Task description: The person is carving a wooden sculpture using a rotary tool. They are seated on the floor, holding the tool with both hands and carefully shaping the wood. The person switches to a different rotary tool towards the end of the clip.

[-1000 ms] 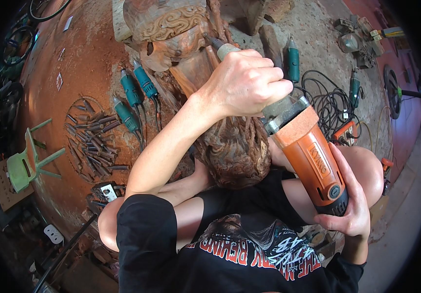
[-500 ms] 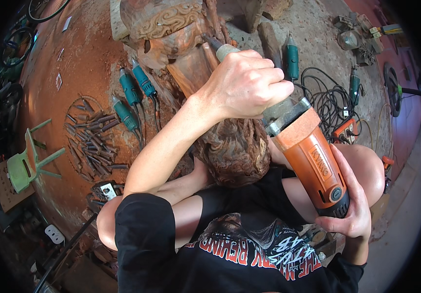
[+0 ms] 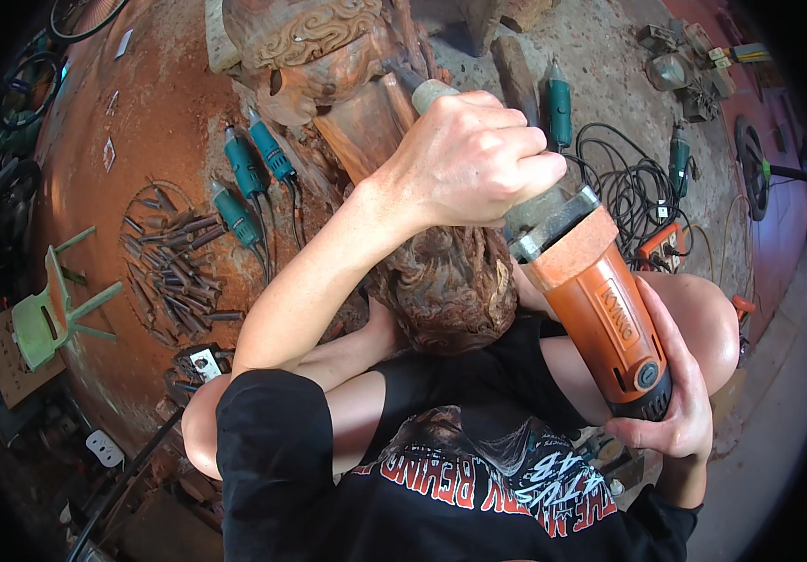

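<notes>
Over the carved wood [image 3: 324,47], the nearer left hand [image 3: 480,159] is clenching the orange grinder [image 3: 600,309], whose long axis is slanting up-left; the right hand [image 3: 680,412] is cupping its rear.

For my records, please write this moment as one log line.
left hand: grips orange power tool by neck; right hand: cups its rear; tip: at carved wood, contact unclear; nearby: green tools

Carved wood [image 3: 324,36] slightly higher and farther left in view, green power tools [image 3: 243,165] likewise, apparently through slight camera movement
</notes>
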Action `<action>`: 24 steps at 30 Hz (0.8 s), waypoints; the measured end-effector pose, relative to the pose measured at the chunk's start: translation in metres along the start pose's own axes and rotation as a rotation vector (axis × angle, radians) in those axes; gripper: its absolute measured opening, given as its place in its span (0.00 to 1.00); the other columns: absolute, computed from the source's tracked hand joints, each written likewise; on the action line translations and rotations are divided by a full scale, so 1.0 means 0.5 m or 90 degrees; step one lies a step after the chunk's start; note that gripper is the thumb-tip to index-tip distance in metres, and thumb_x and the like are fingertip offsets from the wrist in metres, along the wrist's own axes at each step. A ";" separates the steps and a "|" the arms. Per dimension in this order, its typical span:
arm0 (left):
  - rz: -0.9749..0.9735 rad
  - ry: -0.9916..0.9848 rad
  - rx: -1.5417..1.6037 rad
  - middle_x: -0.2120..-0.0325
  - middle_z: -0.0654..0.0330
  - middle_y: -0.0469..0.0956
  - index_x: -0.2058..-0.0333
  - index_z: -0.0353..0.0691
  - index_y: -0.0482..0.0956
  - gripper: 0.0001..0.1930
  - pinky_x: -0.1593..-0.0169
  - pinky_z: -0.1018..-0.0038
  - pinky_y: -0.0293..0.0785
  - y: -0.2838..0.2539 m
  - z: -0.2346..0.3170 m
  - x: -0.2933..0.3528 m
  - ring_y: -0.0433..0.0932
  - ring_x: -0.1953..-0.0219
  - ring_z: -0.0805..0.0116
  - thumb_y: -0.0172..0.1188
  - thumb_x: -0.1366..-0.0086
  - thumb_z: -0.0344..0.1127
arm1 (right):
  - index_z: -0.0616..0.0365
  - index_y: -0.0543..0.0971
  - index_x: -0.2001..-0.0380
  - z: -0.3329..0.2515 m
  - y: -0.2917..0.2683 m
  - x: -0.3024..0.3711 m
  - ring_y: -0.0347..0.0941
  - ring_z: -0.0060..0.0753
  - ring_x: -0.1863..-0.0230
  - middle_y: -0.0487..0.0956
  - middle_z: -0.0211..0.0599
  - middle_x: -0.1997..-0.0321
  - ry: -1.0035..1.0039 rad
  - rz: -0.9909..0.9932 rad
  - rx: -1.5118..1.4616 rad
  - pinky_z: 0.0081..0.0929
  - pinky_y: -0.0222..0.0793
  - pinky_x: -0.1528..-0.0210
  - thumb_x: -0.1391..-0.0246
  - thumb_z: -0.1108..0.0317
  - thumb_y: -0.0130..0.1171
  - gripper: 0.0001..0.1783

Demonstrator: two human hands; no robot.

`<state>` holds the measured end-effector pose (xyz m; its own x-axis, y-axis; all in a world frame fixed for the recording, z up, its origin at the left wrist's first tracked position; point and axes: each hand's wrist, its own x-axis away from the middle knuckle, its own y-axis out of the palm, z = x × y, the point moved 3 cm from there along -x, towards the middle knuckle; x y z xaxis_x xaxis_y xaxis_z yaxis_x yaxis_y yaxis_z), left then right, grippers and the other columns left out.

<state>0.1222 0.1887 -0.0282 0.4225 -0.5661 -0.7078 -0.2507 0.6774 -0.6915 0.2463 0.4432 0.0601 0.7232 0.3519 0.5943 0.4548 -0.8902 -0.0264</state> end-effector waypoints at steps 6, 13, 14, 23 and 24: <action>-0.001 0.001 0.001 0.83 0.67 0.69 0.76 0.45 0.78 0.06 0.74 0.72 0.73 -0.002 0.003 -0.002 0.76 0.78 0.68 0.62 0.54 0.36 | 0.73 0.49 0.24 0.005 -0.006 0.004 0.57 0.46 0.22 0.62 0.55 0.25 -0.006 -0.013 0.021 0.34 0.47 0.22 0.79 0.80 0.70 0.71; 0.014 0.011 0.004 0.83 0.67 0.69 0.76 0.45 0.78 0.06 0.74 0.73 0.73 0.005 0.005 0.003 0.76 0.78 0.69 0.62 0.55 0.37 | 0.73 0.49 0.24 0.001 0.006 0.005 0.57 0.46 0.22 0.62 0.56 0.25 0.031 0.019 -0.043 0.33 0.47 0.22 0.79 0.79 0.68 0.70; 0.009 0.013 0.001 0.82 0.67 0.69 0.76 0.45 0.79 0.06 0.74 0.73 0.73 0.004 0.005 0.003 0.76 0.78 0.69 0.62 0.54 0.37 | 0.73 0.49 0.24 0.004 0.004 0.005 0.57 0.46 0.22 0.62 0.56 0.25 0.018 0.012 -0.035 0.33 0.47 0.22 0.79 0.79 0.68 0.70; 0.009 0.013 -0.007 0.82 0.68 0.71 0.75 0.46 0.80 0.06 0.74 0.73 0.73 0.001 0.007 0.003 0.76 0.78 0.70 0.62 0.54 0.37 | 0.74 0.49 0.25 0.016 -0.007 0.011 0.57 0.47 0.22 0.61 0.57 0.25 -0.006 -0.006 0.005 0.34 0.46 0.22 0.80 0.76 0.70 0.72; 0.008 0.015 -0.008 0.82 0.68 0.71 0.75 0.46 0.80 0.06 0.75 0.73 0.73 0.002 0.008 0.003 0.76 0.78 0.70 0.62 0.54 0.37 | 0.74 0.49 0.25 0.018 -0.010 0.013 0.57 0.47 0.22 0.61 0.57 0.25 -0.006 -0.004 0.014 0.34 0.47 0.22 0.80 0.75 0.71 0.72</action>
<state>0.1258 0.1905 -0.0294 0.3994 -0.5689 -0.7189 -0.2659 0.6786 -0.6847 0.2534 0.4524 0.0566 0.7251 0.3596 0.5873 0.4705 -0.8814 -0.0412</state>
